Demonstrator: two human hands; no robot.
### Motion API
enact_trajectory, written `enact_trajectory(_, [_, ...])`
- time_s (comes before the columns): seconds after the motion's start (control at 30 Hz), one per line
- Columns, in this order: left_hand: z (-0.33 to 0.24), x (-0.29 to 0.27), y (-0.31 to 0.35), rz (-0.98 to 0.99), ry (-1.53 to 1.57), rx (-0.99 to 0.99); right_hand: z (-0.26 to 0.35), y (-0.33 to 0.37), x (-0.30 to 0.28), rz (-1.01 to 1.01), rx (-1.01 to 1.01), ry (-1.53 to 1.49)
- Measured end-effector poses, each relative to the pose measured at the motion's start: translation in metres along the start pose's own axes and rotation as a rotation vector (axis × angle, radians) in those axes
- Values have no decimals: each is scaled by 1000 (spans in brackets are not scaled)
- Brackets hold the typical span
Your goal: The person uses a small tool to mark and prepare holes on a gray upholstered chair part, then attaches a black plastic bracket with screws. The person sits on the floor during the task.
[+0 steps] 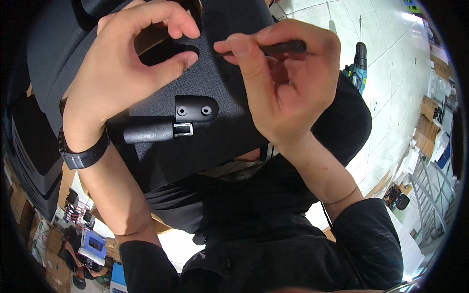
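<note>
Nearby, a black tube point(149, 132) with a metal loop point(191, 129) lies at nine o'clock on dark fabric point(215, 88), just beside a rounded two-holed cover point(194, 108) at ten-thirty. Beyond, the left hand point(115, 63), at ten, curves half open and empty; the right hand point(293, 83), at one, pinches a slim dark tool point(288, 47). Farther, a teal drill point(359, 71) shows at two o'clock.

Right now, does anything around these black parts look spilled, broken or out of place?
Nothing stands out. The rounded black cover and the black cylinder with its metal loop lie side by side on the dark fabric, no visible damage or spill.
</note>
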State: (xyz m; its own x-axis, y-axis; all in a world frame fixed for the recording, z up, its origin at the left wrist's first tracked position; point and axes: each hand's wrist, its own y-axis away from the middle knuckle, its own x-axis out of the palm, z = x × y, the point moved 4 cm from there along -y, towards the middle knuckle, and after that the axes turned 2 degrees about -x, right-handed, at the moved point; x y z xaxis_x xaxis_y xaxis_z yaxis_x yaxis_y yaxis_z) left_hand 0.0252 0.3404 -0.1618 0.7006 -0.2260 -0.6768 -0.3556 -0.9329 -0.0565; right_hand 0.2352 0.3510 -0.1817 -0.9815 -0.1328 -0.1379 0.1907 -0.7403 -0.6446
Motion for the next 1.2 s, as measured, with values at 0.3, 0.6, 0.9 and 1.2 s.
enact_trajectory(0.3, [-8,1,-1,0,-60,83,-10,-5,-9,50,104,-199])
enact_trajectory(0.6, [-15,8,1,28,-40,43,-13,-3,-17,-31,211,-207])
enact_trajectory(0.9, [4,-18,8,1,-5,-86,-10,0,0,-47,187,-142])
enact_trajectory(1.2, [33,-10,12,-29,159,-284,-4,0,9,-83,75,-97])
